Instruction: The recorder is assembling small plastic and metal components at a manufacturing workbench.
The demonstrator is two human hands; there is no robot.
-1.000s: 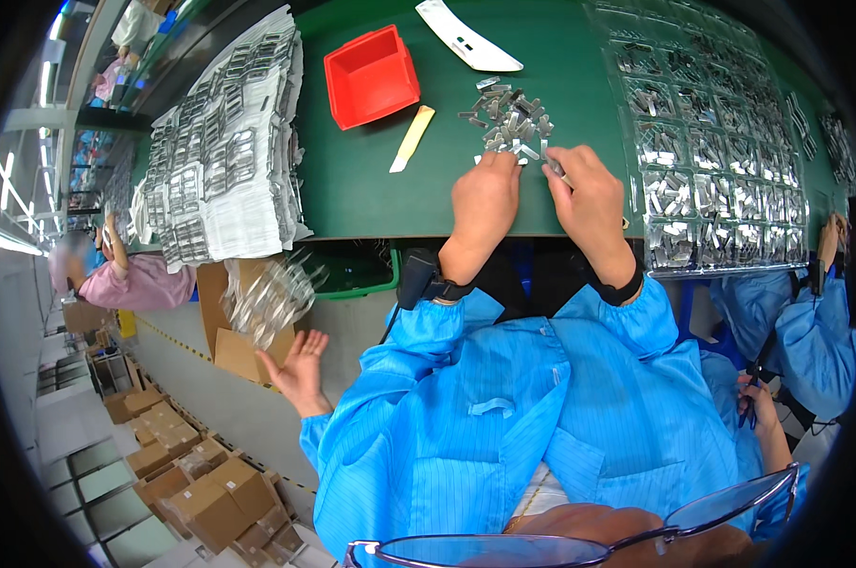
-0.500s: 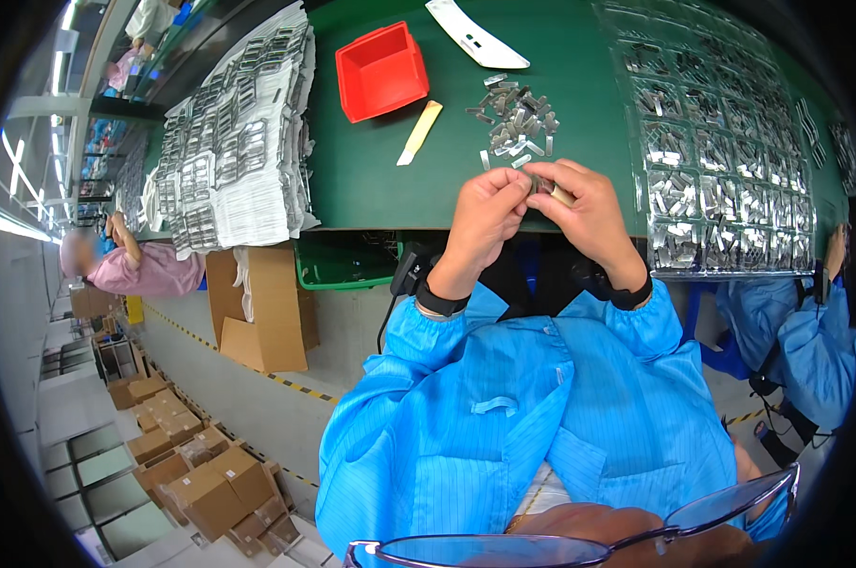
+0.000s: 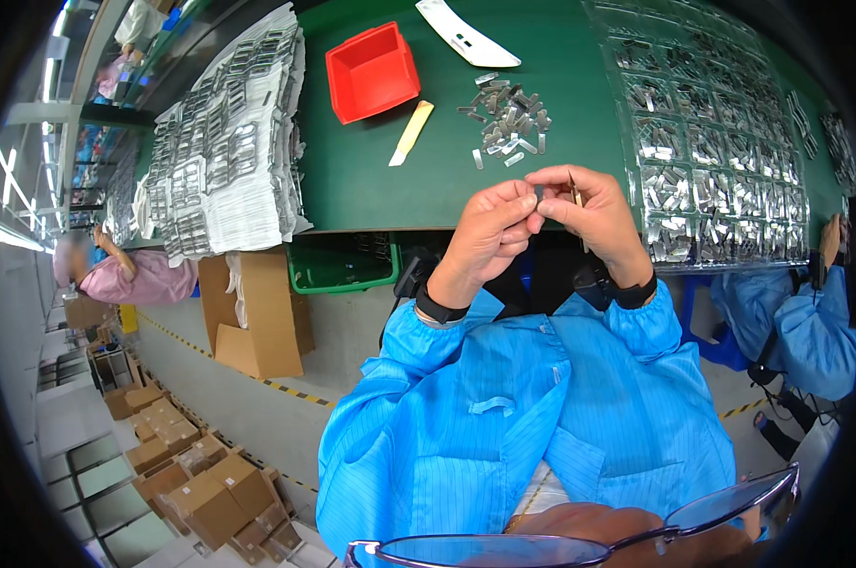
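Observation:
My left hand (image 3: pixel 492 225) and my right hand (image 3: pixel 587 210) meet in front of my chest, just over the near edge of the green table (image 3: pixel 380 180). Between the fingertips of both hands sits a small dark metal part (image 3: pixel 538 194). My right hand also grips thin tweezers (image 3: pixel 575 192) that point upward. A loose pile of small silver metal parts (image 3: pixel 505 112) lies on the table beyond my hands. Both wrists carry black bands over blue sleeves.
A red bin (image 3: pixel 373 71), a yellow strip (image 3: pixel 411 133) and a white plastic piece (image 3: pixel 466 34) lie further back. Clear trays of parts (image 3: pixel 721 161) fill the right side, stacked trays (image 3: pixel 224 161) the left. Cardboard boxes (image 3: pixel 257 312) stand below. Other people work at both sides.
My hands lifted off the pile of parts and drew back toward my chest, coming together around a small part. The view shifted slightly.

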